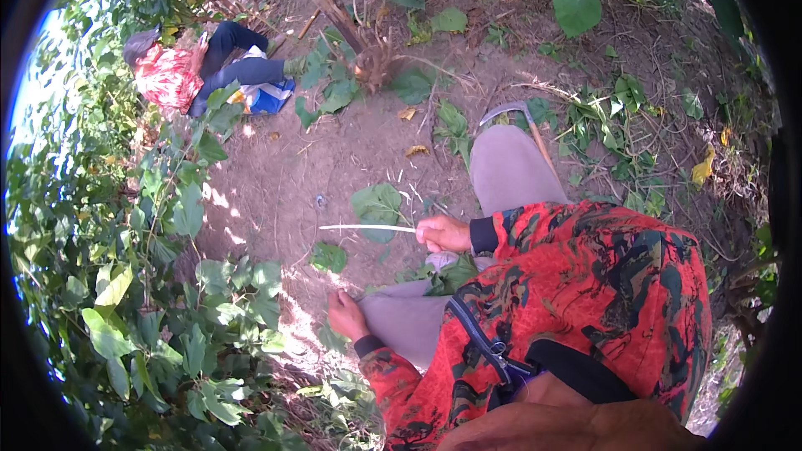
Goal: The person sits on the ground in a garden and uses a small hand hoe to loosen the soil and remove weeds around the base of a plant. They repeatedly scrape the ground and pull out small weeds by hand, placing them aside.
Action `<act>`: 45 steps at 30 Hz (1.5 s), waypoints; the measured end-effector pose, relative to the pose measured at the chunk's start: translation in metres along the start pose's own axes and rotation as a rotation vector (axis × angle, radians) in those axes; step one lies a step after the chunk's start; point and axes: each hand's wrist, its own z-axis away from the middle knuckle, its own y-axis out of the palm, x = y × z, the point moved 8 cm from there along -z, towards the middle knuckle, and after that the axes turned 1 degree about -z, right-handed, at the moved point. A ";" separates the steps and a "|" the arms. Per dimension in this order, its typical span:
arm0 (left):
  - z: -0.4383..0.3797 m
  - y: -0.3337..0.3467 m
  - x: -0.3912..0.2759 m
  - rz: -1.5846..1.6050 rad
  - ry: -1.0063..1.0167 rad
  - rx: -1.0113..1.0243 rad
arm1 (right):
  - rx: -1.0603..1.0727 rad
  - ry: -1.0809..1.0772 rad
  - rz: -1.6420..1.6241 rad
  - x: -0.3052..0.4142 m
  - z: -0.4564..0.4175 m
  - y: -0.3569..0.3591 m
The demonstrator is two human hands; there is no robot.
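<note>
My right hand [442,233] grips one end of a thin, pale peeled stick [366,227]. The stick points left, over a broad green leaf [377,202] lying on the soil. Beside my bent left knee [401,316], my left hand [346,315] hangs low with its fingers curled; whether anything is inside them is hidden. A cut leaf [452,275] rests in my lap between the legs. Several short whitish slivers [401,183] are scattered on the ground past the broad leaf. Just beyond my right knee [514,163] lies a sickle [525,111] with a curved metal blade and wooden handle.
Another person [182,72] in a red-and-white patterned top is on the ground at upper left, by a blue and white bag [266,95]. A cut woody stump [369,62] rises ahead. Dense leafy vines [156,326] line the left. Cut greenery [617,131] lies at right.
</note>
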 end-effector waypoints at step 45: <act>0.000 -0.001 0.008 -0.012 -0.001 -0.020 | 0.010 -0.037 -0.235 -0.002 -0.003 0.005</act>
